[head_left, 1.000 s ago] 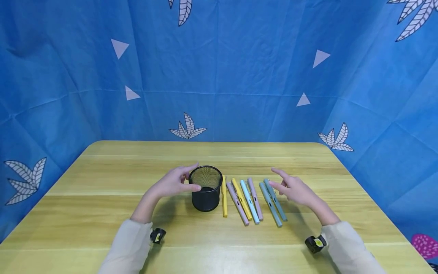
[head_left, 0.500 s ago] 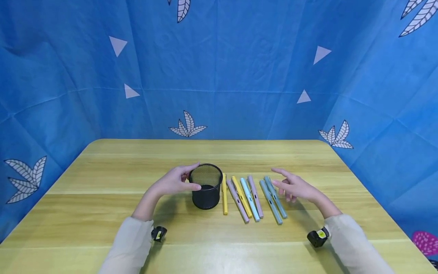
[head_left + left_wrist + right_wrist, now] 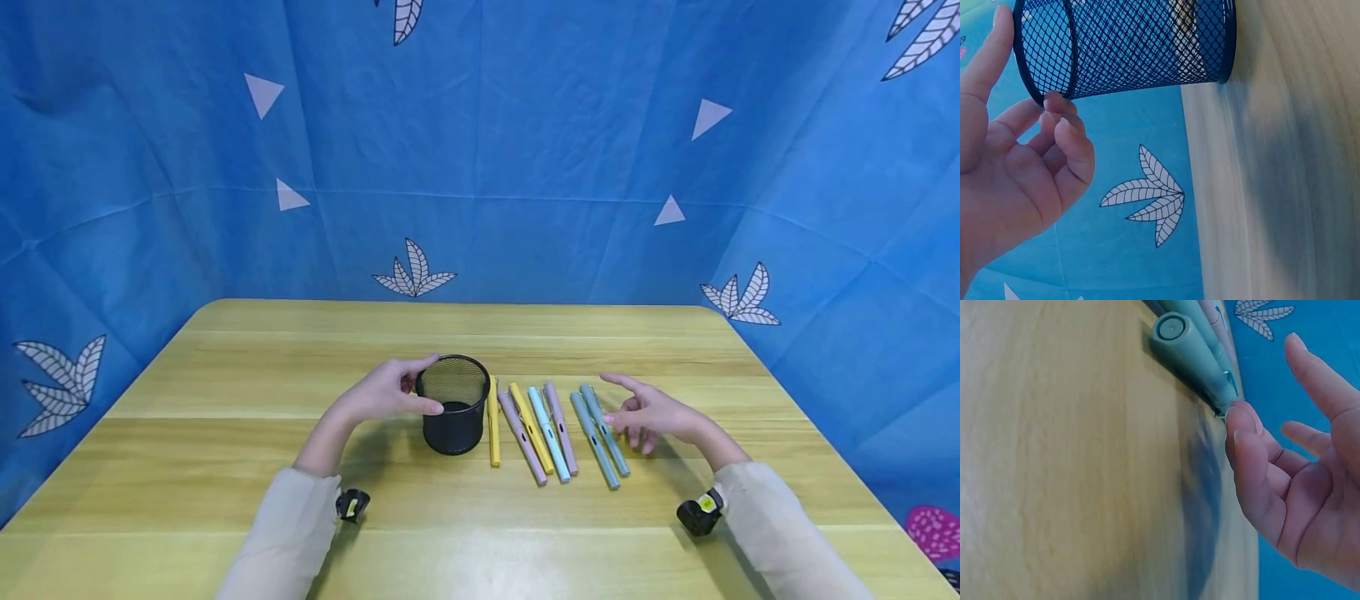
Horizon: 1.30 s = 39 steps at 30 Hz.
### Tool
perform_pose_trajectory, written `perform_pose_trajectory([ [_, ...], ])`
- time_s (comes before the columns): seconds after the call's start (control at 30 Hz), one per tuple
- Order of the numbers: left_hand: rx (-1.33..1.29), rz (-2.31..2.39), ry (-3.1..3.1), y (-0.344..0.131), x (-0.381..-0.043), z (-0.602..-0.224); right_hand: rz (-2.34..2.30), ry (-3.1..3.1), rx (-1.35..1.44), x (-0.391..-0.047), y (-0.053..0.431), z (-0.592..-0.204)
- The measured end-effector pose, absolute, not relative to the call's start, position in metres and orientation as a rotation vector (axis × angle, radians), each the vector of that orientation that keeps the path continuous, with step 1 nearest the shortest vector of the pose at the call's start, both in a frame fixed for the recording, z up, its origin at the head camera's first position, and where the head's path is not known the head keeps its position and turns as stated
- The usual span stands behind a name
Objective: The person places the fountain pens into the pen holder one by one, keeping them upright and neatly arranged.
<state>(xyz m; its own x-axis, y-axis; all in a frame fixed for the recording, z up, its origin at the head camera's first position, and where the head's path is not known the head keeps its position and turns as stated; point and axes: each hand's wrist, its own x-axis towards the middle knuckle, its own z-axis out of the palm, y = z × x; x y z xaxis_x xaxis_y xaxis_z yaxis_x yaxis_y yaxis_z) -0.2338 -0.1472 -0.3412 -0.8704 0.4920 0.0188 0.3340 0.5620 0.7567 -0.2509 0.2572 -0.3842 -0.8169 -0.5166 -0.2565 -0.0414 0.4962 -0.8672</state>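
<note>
My left hand (image 3: 382,392) holds a black mesh pen holder (image 3: 453,429) by its upper left side, thumb at the near rim and index finger at the far rim. Its other fingers curl beside the mesh in the left wrist view. The pen holder stands upright, with nothing showing inside. To its right several pens lie in a row: a yellow pen (image 3: 493,425), a lilac pen (image 3: 522,440), a light blue pen (image 3: 550,435) and two teal pens (image 3: 596,442) among them. My right hand (image 3: 656,414) hovers right of the teal pens, fingers loose, holding nothing.
The pens and holder are on a light wooden table (image 3: 262,375). A blue cloth (image 3: 480,125) with white leaf and triangle prints hangs behind and around it. A small black wrist camera (image 3: 699,512) is worn at each sleeve.
The right hand has drawn slightly right, away from the teal pens. The left hand keeps its place at the pen holder. The whole head view shifts a little.
</note>
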Motion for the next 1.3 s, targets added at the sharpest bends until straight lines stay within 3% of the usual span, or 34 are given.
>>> perform_pose_trajectory([
  [1.3, 0.648, 1.277, 2.541, -0.145, -0.234, -0.337, -1.082, 2.123, -0.298, -0.272, 0.251, -0.387],
])
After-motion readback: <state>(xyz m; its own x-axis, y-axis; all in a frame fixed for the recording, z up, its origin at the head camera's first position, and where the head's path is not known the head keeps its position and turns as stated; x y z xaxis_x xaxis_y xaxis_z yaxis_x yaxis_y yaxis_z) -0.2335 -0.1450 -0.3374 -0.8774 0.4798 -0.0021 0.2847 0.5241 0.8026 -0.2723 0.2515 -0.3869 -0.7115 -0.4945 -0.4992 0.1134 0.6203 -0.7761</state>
